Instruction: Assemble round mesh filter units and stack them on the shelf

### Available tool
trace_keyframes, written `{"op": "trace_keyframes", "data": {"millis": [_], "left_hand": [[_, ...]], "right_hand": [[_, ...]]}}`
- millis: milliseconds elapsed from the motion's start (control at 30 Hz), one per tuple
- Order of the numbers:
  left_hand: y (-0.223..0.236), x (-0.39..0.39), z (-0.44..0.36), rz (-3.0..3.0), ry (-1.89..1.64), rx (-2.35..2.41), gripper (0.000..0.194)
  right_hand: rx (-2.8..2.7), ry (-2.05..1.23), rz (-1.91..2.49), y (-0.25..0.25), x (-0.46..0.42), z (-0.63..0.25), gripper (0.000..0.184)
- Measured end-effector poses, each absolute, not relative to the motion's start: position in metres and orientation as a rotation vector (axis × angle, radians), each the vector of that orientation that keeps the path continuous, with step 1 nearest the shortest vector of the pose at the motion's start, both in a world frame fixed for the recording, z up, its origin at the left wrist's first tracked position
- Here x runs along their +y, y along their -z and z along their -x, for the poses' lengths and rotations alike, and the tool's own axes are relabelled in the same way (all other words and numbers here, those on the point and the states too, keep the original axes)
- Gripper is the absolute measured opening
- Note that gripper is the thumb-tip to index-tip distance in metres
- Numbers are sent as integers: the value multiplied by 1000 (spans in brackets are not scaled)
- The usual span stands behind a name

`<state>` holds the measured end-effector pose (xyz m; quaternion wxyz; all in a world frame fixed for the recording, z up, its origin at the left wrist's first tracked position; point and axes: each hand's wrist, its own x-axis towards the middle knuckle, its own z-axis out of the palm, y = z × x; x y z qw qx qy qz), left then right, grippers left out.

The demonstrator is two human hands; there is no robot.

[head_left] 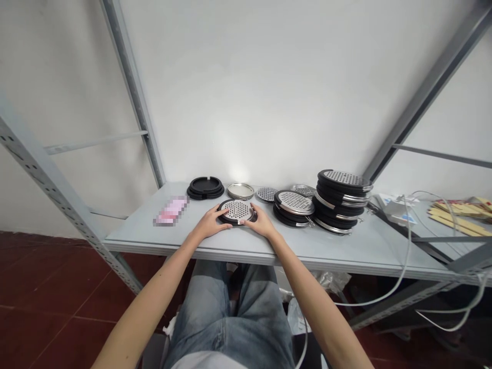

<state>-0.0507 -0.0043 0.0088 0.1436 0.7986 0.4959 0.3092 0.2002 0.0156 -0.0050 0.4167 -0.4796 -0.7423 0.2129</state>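
- Lying flat on the gray tabletop [369, 253], left of its middle and between front and back edges: black-rimmed perforated disc [237, 209], silver band segment [242, 222] facing the front edge.
- Curved about the left side of that disc: left hand [211, 223], with fingers at the rim and thumb along its front.
- Curved about the right side: right hand [263, 221], thumb likewise near the front; disc held between both.
- Near the back left corner: low stack of black round trays [206, 187].
- Just right of these, along the back edge: pile of plain silver discs [240, 190], then loose perforated plate [266, 194].
- Farther right: short stack of rimmed discs [294, 206], with tall stack of rimmed discs [339, 202] just beside it, toward the right edge.
- Near the left edge: pink item [171, 210], blurred beyond identification.
- Beyond the right edge: flat yellow strips [461, 218], piled loosely.
- Hanging over the front edge near the right corner: white cable [407, 251].
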Motion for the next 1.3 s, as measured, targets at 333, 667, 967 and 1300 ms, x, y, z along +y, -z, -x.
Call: {"op": "trace_keyframes", "data": {"millis": [333, 667, 967, 1300], "left_hand": [[-3, 0, 52, -2310, -1024, 1447, 69], [-5, 1, 50, -2347, -1117, 1435, 53], [-9, -2, 50, -2321, -1131, 1426, 47], [-7, 0, 51, -2291, -1170, 1390, 50]], "right_hand": [[-1850, -592, 1111, 6, 16, -202, 76], [-1681, -693, 1113, 8, 21, -202, 72], [-1674, -684, 1098, 6, 19, -202, 64], [-1686, -689, 1101, 6, 19, -203, 61]]}}
